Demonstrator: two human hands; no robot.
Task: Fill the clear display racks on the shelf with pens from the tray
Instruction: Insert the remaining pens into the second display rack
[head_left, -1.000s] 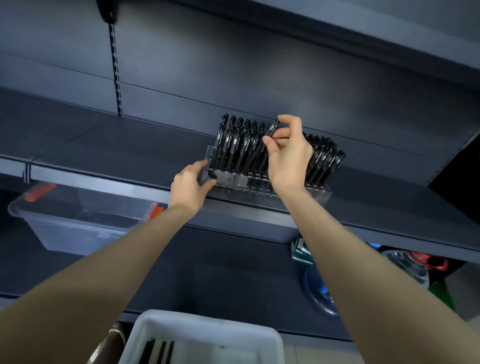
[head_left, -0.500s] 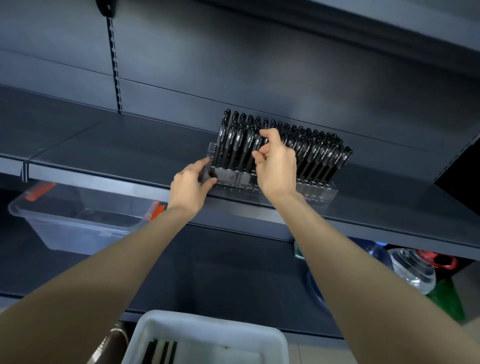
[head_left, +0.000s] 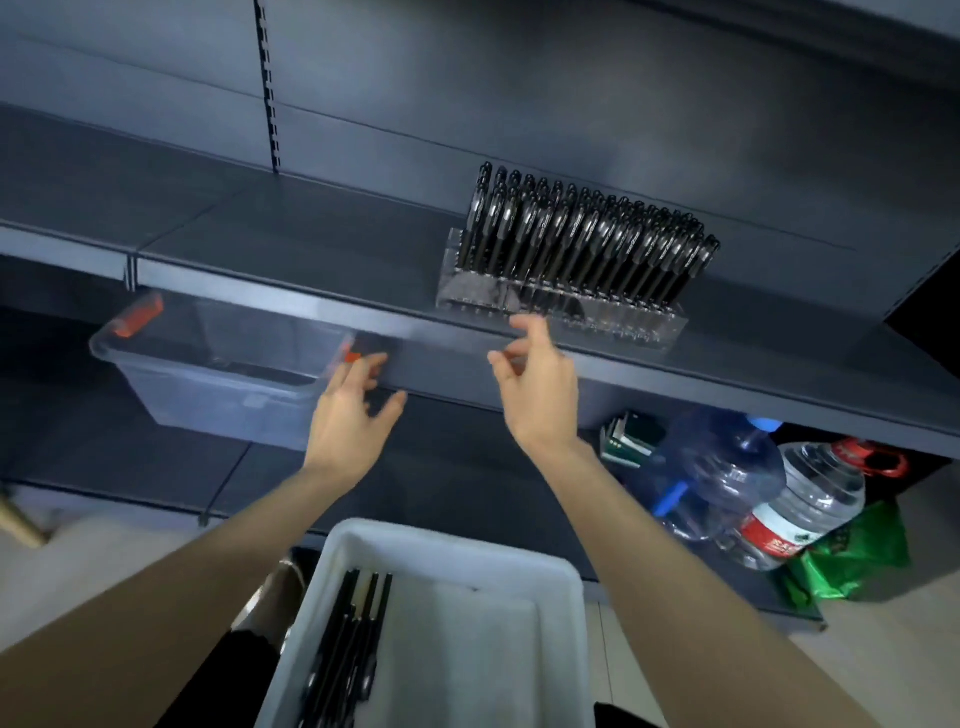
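Observation:
A clear display rack (head_left: 623, 323) stands on the dark shelf (head_left: 311, 249), right of centre, packed with several upright black pens (head_left: 587, 239). Below me a white tray (head_left: 519, 566) holds a few black pens (head_left: 353, 634) along its left side. My left hand (head_left: 348, 421) hovers open below the shelf's front edge, fingers spread, holding nothing. Just under the rack's left end, my right hand (head_left: 540, 389) is also open and empty. Neither hand touches the rack.
A clear storage bin (head_left: 218, 395) with orange latches sits on the lower shelf at left. Large water bottles (head_left: 753, 483), a green bag (head_left: 857, 556) and small boxes (head_left: 628, 441) crowd the lower right. A slotted upright (head_left: 267, 88) runs up the back panel.
Both hands have let go of the rack and dropped below the shelf edge. The pen from my right hand now stands in the rack. The view tilted down, showing more of the tray.

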